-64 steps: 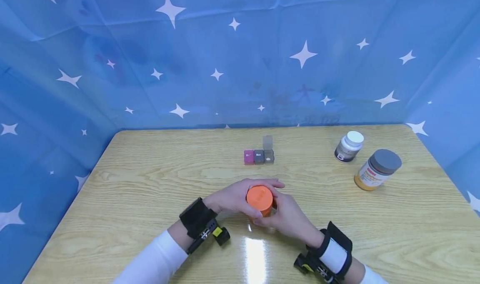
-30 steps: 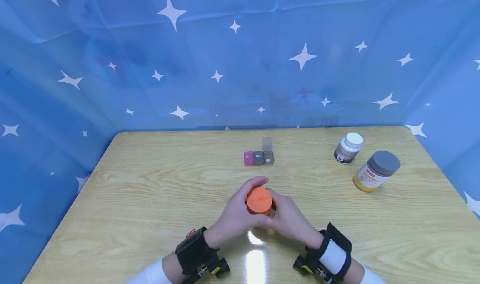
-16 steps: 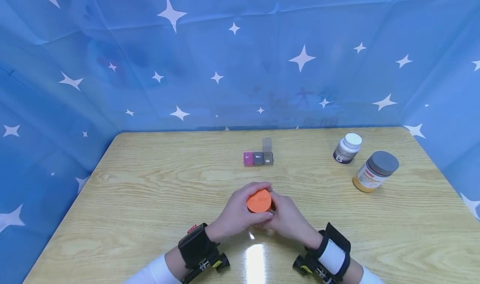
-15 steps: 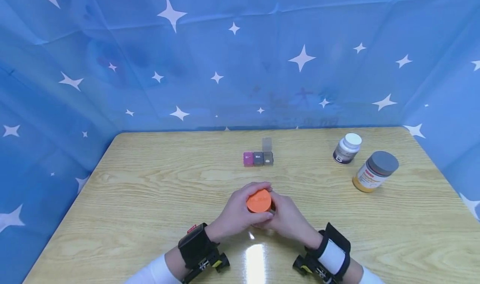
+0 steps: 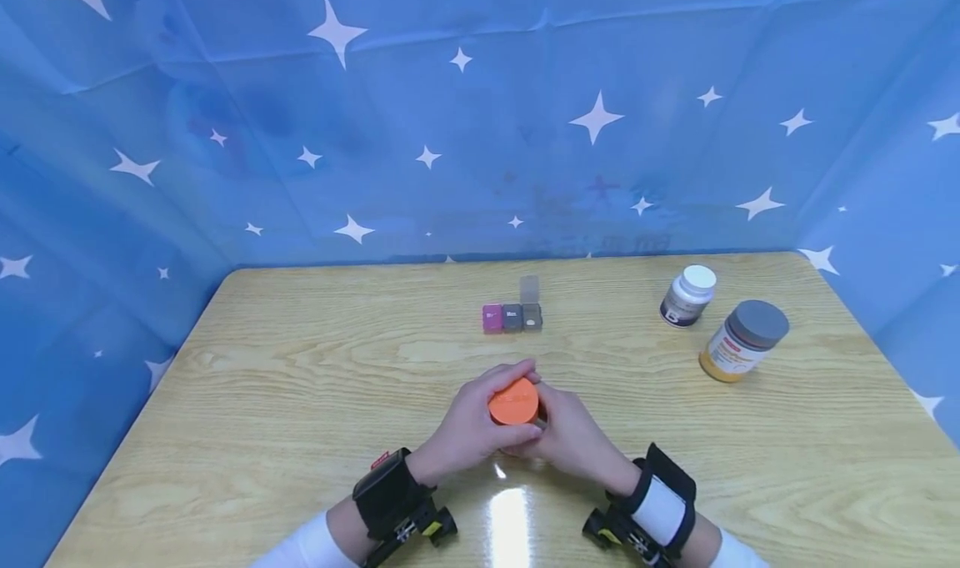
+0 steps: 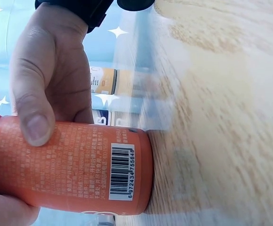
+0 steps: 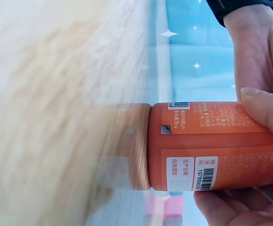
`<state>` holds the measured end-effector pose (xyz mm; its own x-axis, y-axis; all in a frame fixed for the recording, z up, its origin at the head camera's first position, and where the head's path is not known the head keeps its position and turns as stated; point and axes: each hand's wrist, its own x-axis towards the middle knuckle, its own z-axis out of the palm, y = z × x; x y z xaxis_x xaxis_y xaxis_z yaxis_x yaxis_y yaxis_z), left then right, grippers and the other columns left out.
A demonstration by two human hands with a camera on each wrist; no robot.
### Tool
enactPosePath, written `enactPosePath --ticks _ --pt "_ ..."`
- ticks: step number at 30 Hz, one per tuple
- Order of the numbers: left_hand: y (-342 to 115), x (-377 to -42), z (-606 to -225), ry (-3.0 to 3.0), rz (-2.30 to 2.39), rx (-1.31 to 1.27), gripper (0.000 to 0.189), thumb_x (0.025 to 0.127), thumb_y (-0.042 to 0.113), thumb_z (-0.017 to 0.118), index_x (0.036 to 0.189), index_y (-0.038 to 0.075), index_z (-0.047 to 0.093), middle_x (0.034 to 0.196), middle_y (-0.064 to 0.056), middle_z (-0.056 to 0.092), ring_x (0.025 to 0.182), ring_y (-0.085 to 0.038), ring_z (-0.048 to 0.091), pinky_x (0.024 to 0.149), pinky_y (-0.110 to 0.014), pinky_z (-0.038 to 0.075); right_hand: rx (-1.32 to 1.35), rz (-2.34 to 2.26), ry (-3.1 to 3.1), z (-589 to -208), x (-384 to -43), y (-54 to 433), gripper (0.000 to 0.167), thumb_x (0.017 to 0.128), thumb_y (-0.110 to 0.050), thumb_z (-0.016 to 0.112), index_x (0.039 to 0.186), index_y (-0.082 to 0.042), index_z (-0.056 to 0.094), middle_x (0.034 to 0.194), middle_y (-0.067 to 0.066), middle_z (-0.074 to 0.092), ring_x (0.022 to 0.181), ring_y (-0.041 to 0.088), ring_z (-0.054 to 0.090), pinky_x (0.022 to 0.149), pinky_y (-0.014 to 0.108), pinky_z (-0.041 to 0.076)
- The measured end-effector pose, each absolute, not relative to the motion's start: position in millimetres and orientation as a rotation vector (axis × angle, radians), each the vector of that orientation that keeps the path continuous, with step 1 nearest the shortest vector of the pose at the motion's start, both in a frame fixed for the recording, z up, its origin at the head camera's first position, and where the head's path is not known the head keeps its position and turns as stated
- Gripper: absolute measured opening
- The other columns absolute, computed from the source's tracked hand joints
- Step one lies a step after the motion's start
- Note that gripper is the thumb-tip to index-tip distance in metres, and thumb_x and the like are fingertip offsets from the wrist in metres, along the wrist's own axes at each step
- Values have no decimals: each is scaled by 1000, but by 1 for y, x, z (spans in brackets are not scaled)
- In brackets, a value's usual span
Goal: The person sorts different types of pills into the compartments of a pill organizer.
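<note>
An orange bottle (image 6: 79, 165) with an orange cap (image 5: 513, 402) stands upright on the table, near the middle of its front part. My left hand (image 5: 468, 426) curls round the cap, with the thumb on the near side and fingers on the far side. Lower down, my right hand (image 5: 573, 434) grips the bottle's body; its thumb presses the printed side in the left wrist view. Barcode labels (image 7: 205, 173) show near the base, which meets the tabletop. The two hands overlap at the front of the bottle. Whether the cap is loose cannot be seen.
A small pill organizer (image 5: 512, 318) with pink and grey compartments sits behind the hands, one clear lid (image 5: 529, 289) raised. To the right stand a white-capped bottle (image 5: 687, 296) and a larger grey-capped jar (image 5: 742, 343). A starry blue cloth (image 5: 420, 92) borders the wooden table (image 5: 300, 368).
Between two seconds and one second ago, my left hand turned round the cap, its wrist swinging nearer to me. Since then it has shifted only slightly. My right hand has kept its grip.
</note>
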<state>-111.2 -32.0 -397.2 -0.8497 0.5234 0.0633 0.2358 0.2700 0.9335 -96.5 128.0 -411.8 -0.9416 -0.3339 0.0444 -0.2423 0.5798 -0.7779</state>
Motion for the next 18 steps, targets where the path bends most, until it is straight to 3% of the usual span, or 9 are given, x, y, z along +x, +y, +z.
enactPosePath --ticks 6,13,15,18 --pt "-34 -113 -399 2258 1606 696 73 77 14 74 141 20 40 127 5 56 119 -14 49 100 -33 38 -493 -1329 2681 -413 -97 129 66 68 -19 80 126 -7 53 119 9 63 108 23 60 91 39 49" --pt "-47 -113 -396 2078 1756 692 89 77 21 75 148 15 22 146 -1 39 137 -19 32 112 -41 28 -519 -1379 2621 -413 -98 128 57 70 -21 80 120 -12 55 117 4 64 108 18 60 91 37 50" --pt "-52 -112 -395 2076 1850 684 78 83 22 68 147 9 24 144 -8 42 136 -22 34 111 -38 29 -510 -1372 2613 -411 -97 130 59 69 -21 80 121 -13 54 118 4 63 109 20 60 91 38 49" --pt "-58 -110 -390 2171 1977 665 49 92 21 56 134 -1 43 126 -19 55 121 -17 50 103 -30 41 -483 -1382 2626 -401 -92 138 62 68 -22 81 122 -12 53 118 5 63 109 22 60 91 39 50"
